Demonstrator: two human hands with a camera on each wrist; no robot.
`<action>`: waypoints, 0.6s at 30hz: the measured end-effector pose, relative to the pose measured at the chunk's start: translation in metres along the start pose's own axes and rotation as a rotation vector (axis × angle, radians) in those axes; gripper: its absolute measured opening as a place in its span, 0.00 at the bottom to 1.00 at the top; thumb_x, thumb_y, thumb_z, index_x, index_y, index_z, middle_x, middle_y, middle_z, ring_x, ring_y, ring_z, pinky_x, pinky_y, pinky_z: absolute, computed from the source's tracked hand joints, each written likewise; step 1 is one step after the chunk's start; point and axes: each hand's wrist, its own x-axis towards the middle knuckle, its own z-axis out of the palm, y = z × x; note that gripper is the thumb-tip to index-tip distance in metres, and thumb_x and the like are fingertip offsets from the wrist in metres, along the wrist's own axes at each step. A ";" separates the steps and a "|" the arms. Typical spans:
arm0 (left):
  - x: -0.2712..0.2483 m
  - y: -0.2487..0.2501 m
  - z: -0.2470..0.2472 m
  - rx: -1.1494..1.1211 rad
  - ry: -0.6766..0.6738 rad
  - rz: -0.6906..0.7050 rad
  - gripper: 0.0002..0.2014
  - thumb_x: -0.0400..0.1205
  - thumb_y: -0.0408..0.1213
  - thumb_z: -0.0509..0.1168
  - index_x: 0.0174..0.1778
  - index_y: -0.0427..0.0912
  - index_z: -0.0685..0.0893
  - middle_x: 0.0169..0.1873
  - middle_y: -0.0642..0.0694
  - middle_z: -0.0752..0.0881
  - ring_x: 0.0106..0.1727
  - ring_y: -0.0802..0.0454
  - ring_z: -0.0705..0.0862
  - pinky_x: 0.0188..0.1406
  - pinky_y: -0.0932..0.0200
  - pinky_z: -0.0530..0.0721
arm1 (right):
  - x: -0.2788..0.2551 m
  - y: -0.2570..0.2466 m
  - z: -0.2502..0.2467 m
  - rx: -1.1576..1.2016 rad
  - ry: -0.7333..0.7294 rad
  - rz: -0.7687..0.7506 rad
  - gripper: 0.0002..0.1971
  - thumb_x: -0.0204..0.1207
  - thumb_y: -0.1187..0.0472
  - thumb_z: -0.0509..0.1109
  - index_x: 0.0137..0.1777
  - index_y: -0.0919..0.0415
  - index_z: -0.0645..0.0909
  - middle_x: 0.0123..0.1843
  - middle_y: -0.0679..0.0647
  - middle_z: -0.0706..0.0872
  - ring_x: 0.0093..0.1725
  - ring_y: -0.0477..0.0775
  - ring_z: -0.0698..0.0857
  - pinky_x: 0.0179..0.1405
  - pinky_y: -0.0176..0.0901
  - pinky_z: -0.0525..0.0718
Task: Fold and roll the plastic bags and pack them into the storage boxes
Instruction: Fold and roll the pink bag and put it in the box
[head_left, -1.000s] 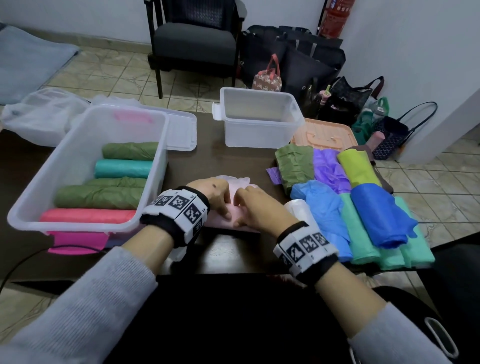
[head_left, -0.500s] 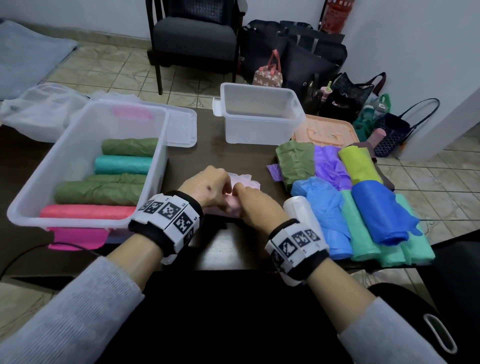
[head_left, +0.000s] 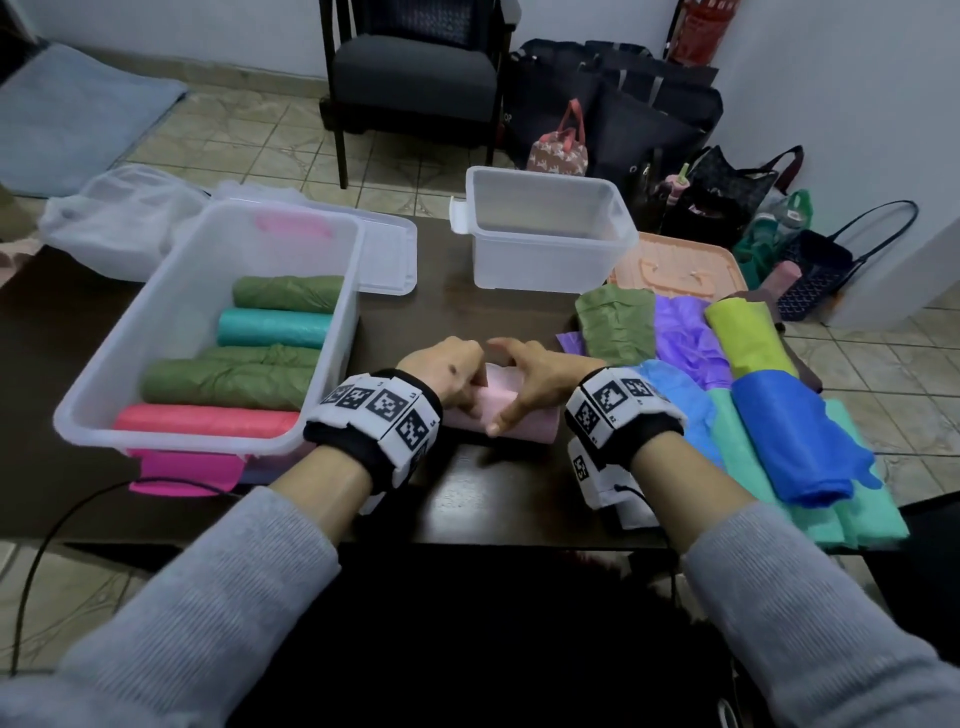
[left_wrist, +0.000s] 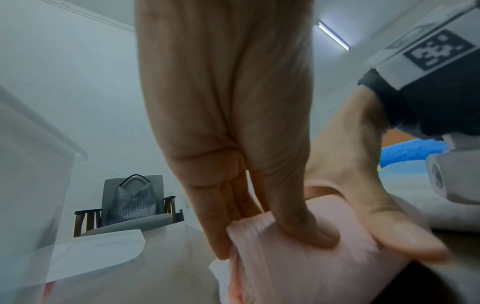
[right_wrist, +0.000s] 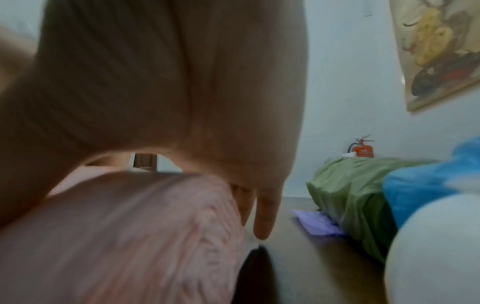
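Your left hand (head_left: 451, 375) and right hand (head_left: 535, 382) both work the pink bag (head_left: 511, 415) at the centre of the bench (head_left: 452, 312). Compared with a second ago, the loose pink flap that lay at 12 o'clock of your hands is gone from view and the bag now reads as a compact roll lying left to right. This indicates that rolling of this bag is near complete.

Hand state: in the left wrist view, the left thumb presses into the roll's end with the fingers behind it, so that hand is clamped on the roll. The right hand is curved over the roll's top, thumb on the near side.

The storage box (head_left: 208, 332) at 9 o'clock already holds five rolls: green, teal, two green, and red. The empty box (head_left: 545, 234) stands at 12 o'clock. Folded bags (head_left: 779, 415) wait at 3 o'clock.

Keep pressure on the roll; thin plastic is likely to spring open if released early.
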 end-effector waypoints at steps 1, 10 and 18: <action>0.000 0.000 0.000 0.006 0.001 0.002 0.17 0.73 0.34 0.74 0.58 0.44 0.87 0.46 0.44 0.84 0.44 0.48 0.79 0.40 0.58 0.74 | 0.003 -0.001 0.004 -0.044 0.010 0.006 0.64 0.51 0.38 0.83 0.82 0.44 0.46 0.79 0.55 0.61 0.78 0.58 0.63 0.75 0.60 0.67; 0.002 0.002 -0.002 0.042 0.007 0.027 0.17 0.71 0.32 0.74 0.57 0.43 0.87 0.46 0.42 0.85 0.49 0.43 0.85 0.41 0.55 0.78 | 0.000 -0.007 0.020 -0.049 0.084 -0.055 0.36 0.53 0.35 0.81 0.54 0.55 0.74 0.54 0.54 0.75 0.59 0.55 0.75 0.52 0.46 0.75; -0.003 0.004 0.003 0.091 0.011 0.020 0.14 0.79 0.34 0.65 0.61 0.41 0.79 0.60 0.38 0.82 0.59 0.41 0.82 0.49 0.52 0.79 | -0.020 -0.009 0.050 -0.186 0.305 -0.137 0.34 0.74 0.36 0.65 0.67 0.64 0.69 0.67 0.61 0.75 0.67 0.61 0.74 0.63 0.54 0.74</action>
